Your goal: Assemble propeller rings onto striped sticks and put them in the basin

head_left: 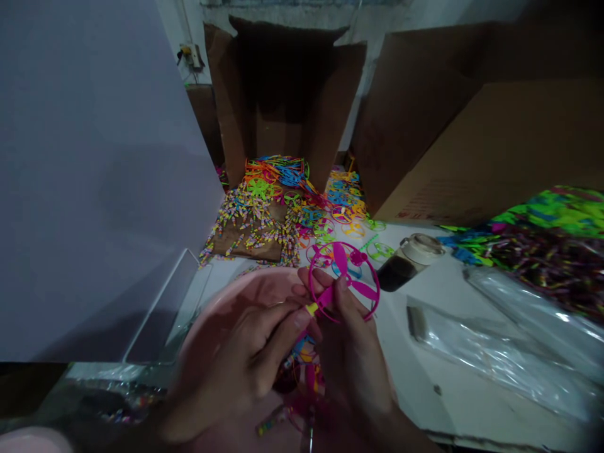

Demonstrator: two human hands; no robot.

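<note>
Your left hand point(255, 352) has its grip closed on a small yellow piece point(312, 308), pinched between thumb and fingers, while your right hand point(361, 349) grips a magenta ringed propeller point(348, 279), thumb pressed near its hub and fingers behind it. You have both above the near part of the pink basin point(231, 286), with the yellow piece at the lower left of the ring; you cannot tell whether the two are joined. Below your hands, colourful pieces point(304, 352) lie in the basin, partly hidden by your fingers. Beyond its rim, on the white worktop point(396, 327), you have a heap of small striped pieces point(240, 220) in front of an open carton point(283, 135), and more coloured ringed propellers point(352, 195) to the right of that heap. A lidded jar of dark contents point(410, 259) leans near your right hand, and clear plastic packets point(476, 352) lie farther right, below a large carton point(509, 151).
</note>
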